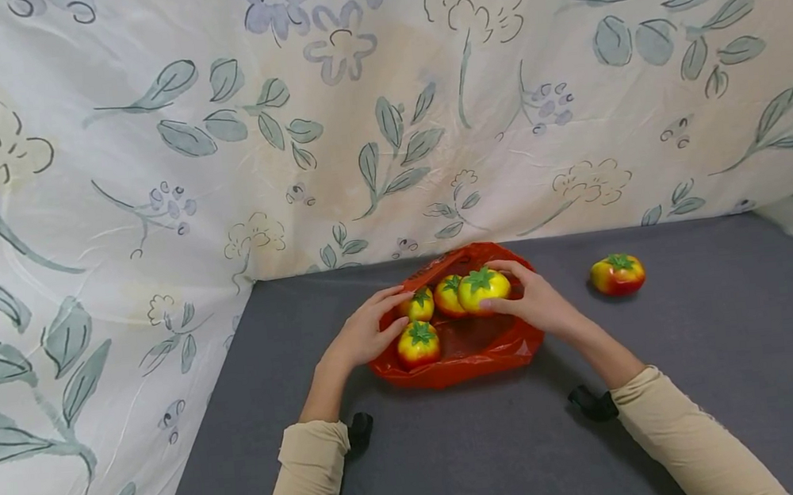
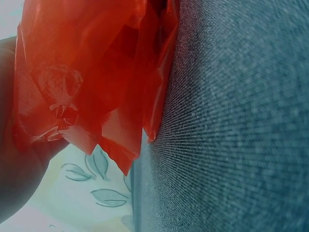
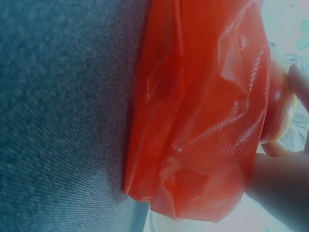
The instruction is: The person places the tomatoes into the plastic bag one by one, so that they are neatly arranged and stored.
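A red plastic bag lies wide open on the dark table, with several red-yellow tomatoes inside, one near the front left. My left hand reaches over the bag's left rim and holds it, fingers and thumb on either side of another tomato; the bag film partly hides the grip in the left wrist view. Over the right side of the opening, my right hand pinches a yellow tomato between thumb and fingers. Behind the bag in the right wrist view, part of a tomato shows beside the hand.
One more red-yellow tomato sits on the dark table, to the right of the bag. A floral cloth hangs along the table's back edge and the left side.
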Demonstrator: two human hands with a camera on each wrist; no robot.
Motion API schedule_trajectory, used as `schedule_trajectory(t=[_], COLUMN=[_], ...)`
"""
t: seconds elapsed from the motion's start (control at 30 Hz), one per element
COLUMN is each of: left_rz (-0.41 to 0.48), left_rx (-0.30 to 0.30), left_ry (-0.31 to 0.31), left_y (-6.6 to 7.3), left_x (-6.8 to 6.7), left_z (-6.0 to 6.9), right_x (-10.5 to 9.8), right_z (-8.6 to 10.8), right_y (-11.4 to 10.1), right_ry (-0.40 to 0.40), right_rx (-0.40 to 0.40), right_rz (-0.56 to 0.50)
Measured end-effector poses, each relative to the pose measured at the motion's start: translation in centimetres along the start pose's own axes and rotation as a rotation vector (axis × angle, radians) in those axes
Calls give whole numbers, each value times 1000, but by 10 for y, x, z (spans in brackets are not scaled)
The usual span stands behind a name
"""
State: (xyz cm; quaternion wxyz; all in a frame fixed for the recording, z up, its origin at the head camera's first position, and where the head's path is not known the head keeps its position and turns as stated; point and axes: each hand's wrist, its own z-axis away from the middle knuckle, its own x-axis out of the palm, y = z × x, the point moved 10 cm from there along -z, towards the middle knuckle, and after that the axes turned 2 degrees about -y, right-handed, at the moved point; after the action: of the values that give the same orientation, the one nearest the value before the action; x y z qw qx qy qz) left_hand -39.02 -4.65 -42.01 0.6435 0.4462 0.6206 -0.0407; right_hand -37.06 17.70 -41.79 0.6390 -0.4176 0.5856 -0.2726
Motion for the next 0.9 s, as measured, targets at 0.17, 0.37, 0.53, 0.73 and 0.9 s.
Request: schedule_trajectory(t=[0.17,0.37,0.53,0.73,0.9], left_rz=[-9,-15,-8,-9,-9], left_rx=[7,14,14,17,24], left_ry=[1,2,2,2,4], left_y=[1,2,2,2,2], left_x=[-1,-1,-1,0,0], left_z=[-1,-1,-1,0,0], right_x=[4,9,14,22,30], right_z=[0,0,0,1,2], right_y=[5,5,5,3,1], right_ry=[-36,-62,-67,-76,-91], right_rx=[26,1,-9,-36,-49], right_rz=[-5,-12,-20,-31,-55])
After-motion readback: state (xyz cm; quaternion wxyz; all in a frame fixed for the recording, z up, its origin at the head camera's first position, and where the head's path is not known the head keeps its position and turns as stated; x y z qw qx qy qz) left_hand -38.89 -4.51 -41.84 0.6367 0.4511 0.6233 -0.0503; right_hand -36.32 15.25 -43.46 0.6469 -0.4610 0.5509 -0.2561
